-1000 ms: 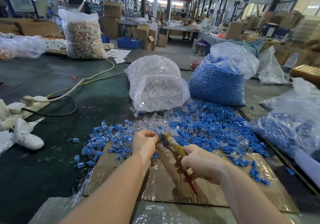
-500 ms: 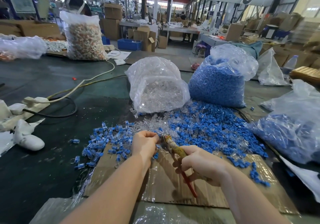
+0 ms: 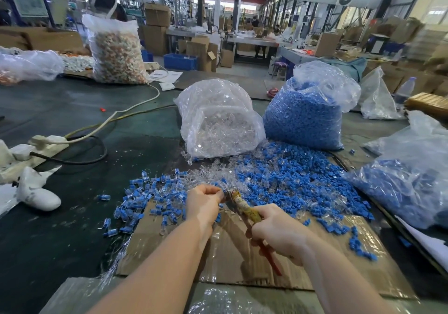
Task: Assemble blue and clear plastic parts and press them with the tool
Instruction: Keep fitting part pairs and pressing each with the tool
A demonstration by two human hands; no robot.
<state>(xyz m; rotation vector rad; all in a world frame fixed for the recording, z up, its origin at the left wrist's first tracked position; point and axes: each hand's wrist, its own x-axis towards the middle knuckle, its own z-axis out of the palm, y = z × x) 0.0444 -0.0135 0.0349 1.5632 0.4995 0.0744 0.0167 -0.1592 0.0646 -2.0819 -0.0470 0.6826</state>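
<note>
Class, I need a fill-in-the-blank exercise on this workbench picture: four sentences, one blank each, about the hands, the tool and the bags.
1. The right hand grips the ____ of the tool.
2. The left hand holds a part at the tool's ____.
3. The bag of clear parts stands to the ____ of the bag of blue parts.
4. Both forearms reach over a sheet of ____.

Missing words: handles; tip; left; cardboard

Bright overhead light, sharp centre, warped blurry edges.
</note>
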